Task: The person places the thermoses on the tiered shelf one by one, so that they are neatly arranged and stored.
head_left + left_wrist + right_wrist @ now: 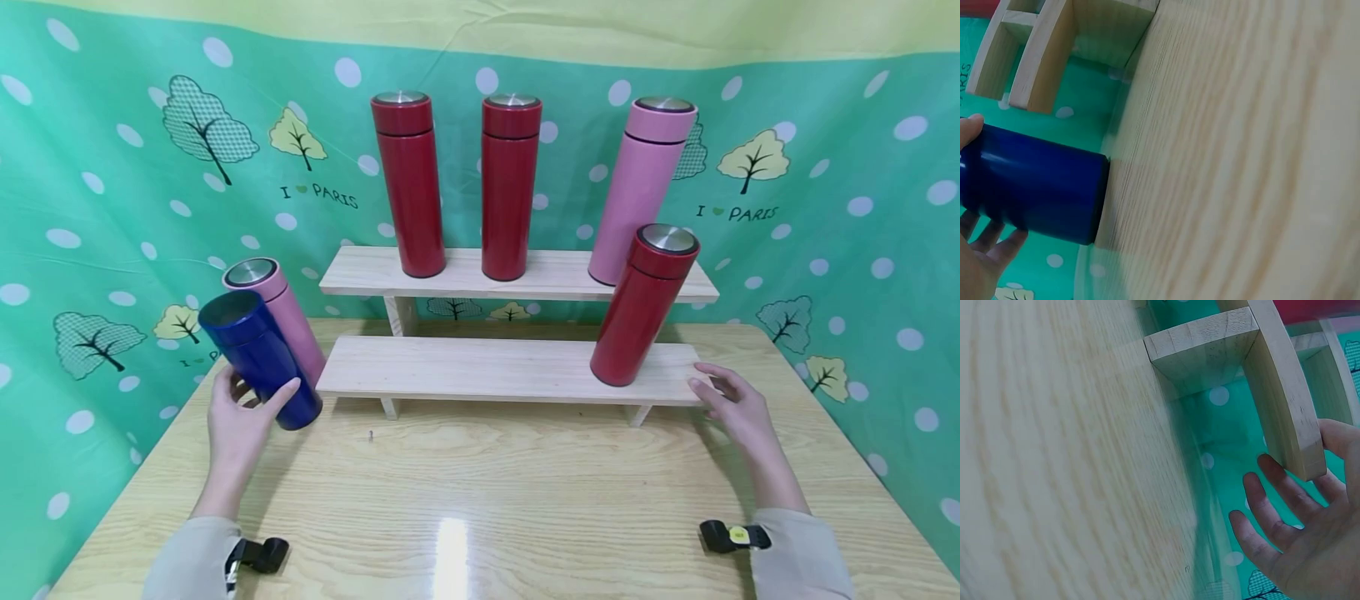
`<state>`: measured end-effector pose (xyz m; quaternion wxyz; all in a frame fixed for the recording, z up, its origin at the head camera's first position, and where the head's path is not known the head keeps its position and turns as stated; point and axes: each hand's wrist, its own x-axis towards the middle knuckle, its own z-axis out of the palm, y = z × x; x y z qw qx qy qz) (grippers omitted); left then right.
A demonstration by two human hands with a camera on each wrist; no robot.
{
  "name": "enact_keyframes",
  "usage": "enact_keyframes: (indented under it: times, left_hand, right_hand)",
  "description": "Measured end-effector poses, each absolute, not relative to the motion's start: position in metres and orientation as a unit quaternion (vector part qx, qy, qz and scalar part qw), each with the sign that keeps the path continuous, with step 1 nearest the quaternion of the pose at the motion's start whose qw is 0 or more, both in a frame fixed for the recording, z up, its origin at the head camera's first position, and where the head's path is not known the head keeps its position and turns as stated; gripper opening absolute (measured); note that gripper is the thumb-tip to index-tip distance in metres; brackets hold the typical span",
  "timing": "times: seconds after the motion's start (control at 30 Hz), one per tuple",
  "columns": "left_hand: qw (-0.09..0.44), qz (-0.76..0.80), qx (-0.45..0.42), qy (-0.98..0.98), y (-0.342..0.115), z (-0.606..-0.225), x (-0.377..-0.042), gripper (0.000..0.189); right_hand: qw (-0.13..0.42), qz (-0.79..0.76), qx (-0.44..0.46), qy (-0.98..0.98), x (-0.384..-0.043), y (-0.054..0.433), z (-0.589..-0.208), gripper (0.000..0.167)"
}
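A dark blue thermos bottle [258, 354] stands at the left of the table, its base at the tabletop in the left wrist view. My left hand [243, 421] holds its lower body, thumb in front and fingers on the far side. Right behind it is a pink thermos bottle [288, 321], partly hidden. My right hand [738, 412] is at the right end of the lower wooden shelf [480, 367], thumb and index finger at the board's end, the other fingers spread loosely below it. A red thermos bottle [641, 312] stands on that shelf near its right end.
On the upper shelf [555, 277] stand two more red bottles [410, 200] and another pink bottle [643, 196]. Both shelves rest on short wooden legs [401, 315] on the wood-grain table [525, 483]. Green dotted cloth [832, 250] hangs behind and at the sides.
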<state>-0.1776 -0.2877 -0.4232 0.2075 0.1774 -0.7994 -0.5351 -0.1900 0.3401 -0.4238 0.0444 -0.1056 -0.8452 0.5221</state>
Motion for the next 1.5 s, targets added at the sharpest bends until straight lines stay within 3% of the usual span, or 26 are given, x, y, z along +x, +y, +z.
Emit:
enact_keyframes:
  times: [0.4,0.77,1.5]
  left_hand:
    - [0.269,-0.558,0.181,-0.764,-0.280,-0.421,-0.171,0.078]
    - [0.342,-0.556,0.118,-0.749,-0.271,-0.412,-0.157,0.068]
    - [0.371,-0.567,0.014,-0.736,-0.239,-0.387,-0.144,0.074]
  right_hand:
    - [0.046,0.528,-0.101,-0.842,-0.191,0.337,-0.422,0.063]
    - [0.046,0.527,-0.102,-0.843,-0.189,0.338,-0.422,0.062]
    - [0.046,0.526,-0.102,-0.843,-0.190,0.340,-0.423,0.062]
